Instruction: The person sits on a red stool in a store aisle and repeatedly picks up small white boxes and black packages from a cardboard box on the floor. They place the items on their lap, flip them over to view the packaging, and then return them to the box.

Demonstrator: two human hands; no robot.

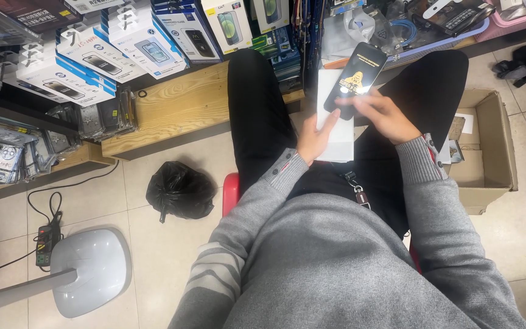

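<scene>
I sit on a red stool (231, 190) with a flat white box (330, 91) lying across my lap. My left hand (315, 137) holds the box by its near left edge. My right hand (383, 113) grips a black glossy screen protector sheet (357, 74) with a yellow print, held over the box and tilted away from me. Both sleeves are grey knit and my trousers are black.
A wooden shelf (178, 109) ahead carries stacked boxes of phone accessories (92, 61). A black plastic bag (179, 190) lies on the tiled floor at left, near a power strip (47, 242) and a white lamp base (89, 268). An open cardboard box (488, 152) stands at right.
</scene>
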